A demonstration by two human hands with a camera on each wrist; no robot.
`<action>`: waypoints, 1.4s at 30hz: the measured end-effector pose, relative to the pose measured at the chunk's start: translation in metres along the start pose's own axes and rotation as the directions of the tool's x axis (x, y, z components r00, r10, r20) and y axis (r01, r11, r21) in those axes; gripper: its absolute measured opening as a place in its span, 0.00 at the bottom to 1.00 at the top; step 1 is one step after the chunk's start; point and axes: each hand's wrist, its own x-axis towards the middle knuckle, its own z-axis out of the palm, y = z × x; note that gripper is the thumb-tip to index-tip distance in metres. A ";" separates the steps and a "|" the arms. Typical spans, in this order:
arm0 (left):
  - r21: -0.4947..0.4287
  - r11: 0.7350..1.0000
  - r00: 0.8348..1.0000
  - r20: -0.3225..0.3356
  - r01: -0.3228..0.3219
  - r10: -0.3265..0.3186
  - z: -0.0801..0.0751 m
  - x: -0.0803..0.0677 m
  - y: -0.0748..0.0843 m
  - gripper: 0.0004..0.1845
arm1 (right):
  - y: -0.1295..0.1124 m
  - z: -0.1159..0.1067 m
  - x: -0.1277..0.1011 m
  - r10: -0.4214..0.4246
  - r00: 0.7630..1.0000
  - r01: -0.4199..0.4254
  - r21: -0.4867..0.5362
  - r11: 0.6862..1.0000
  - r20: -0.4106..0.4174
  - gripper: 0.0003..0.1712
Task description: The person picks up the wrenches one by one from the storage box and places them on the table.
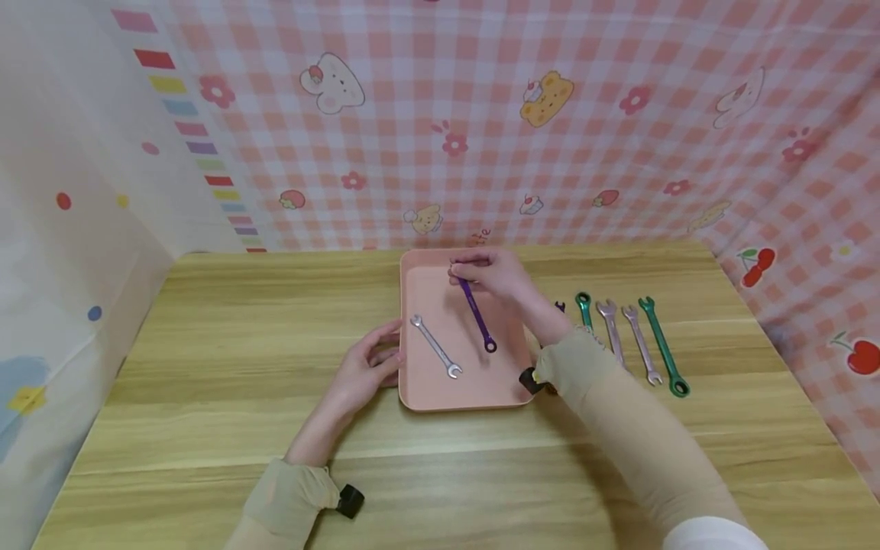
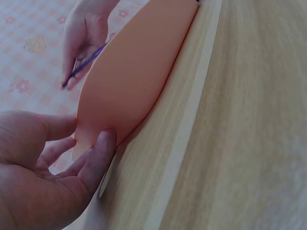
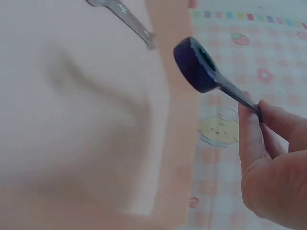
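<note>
My right hand [image 1: 491, 273] pinches one end of a purple combination wrench [image 1: 476, 315] between thumb and fingers. The wrench slants over the pink tray [image 1: 467, 393], its ring end pointing down toward me; in the right wrist view this ring [image 3: 196, 64] hangs above the tray floor. A silver wrench [image 1: 436, 347] lies at a slant inside the tray, on its left half. At the tray's left side is my left hand [image 1: 364, 365], loosely bent. The left wrist view has its fingertips [image 2: 106, 141] against the tray's outer wall and rim.
Right of the tray, several wrenches lie in a row on the wooden table [image 1: 261, 336]: a green one [image 1: 663, 347], two pinkish-silver ones [image 1: 642, 345], another green one [image 1: 583, 305] and a dark purple one, partly hidden by my right arm. A checked cloth [image 1: 440, 122] hangs behind.
</note>
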 end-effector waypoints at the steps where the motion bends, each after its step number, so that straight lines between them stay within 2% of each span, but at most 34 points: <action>1: -0.001 1.000 1.000 0.000 0.001 -0.001 0.000 0.000 0.000 0.32 | -0.002 -0.005 -0.002 0.008 1.000 -0.008 0.001 1.000 -0.006 0.21; 5: -0.009 1.000 1.000 0.000 0.001 -0.001 0.000 0.000 -0.001 0.32 | -0.005 -0.031 -0.009 0.005 0.999 -0.004 0.016 1.000 -0.050 0.23; 11: -0.017 1.000 1.000 0.004 -0.020 0.020 0.000 0.001 -0.003 0.32 | 0.002 -0.087 -0.026 0.019 0.994 -0.019 0.002 1.000 -0.105 0.25; 13: -0.017 1.000 1.000 0.005 -0.021 0.021 0.000 0.001 -0.003 0.32 | 0.007 -0.106 -0.033 0.026 0.993 -0.027 -0.009 1.000 -0.114 0.20; 17: -0.013 1.000 1.000 0.003 -0.016 0.016 0.000 0.001 -0.004 0.32 | 0.022 -0.145 -0.044 0.051 0.991 -0.051 0.005 0.999 -0.125 0.06; 21: -0.009 1.000 1.000 0.004 -0.014 0.014 0.000 0.001 -0.003 0.32 | 0.038 -0.181 -0.055 0.068 0.988 -0.063 0.038 0.997 -0.139 0.15; 26: -0.013 1.000 1.000 0.000 -0.010 0.010 0.001 0.002 -0.002 0.33 | 0.061 -0.222 -0.070 0.071 0.985 -0.073 -0.002 0.997 -0.159 0.20; 30: -0.016 1.000 1.000 -0.008 -0.005 0.005 0.001 0.003 -0.002 0.33 | 0.075 -0.246 -0.080 0.090 0.984 -0.095 -0.026 0.995 -0.151 0.22; 38: -0.020 1.000 1.000 -0.008 0.000 0.000 0.001 0.002 -0.002 0.33 | 0.093 -0.275 -0.089 0.142 0.982 -0.132 0.087 0.987 -0.124 0.22; 42: -0.015 1.000 1.000 -0.007 -0.005 0.005 0.001 0.002 -0.002 0.33 | 0.101 -0.288 -0.092 0.179 0.977 -0.180 0.002 0.984 -0.116 0.21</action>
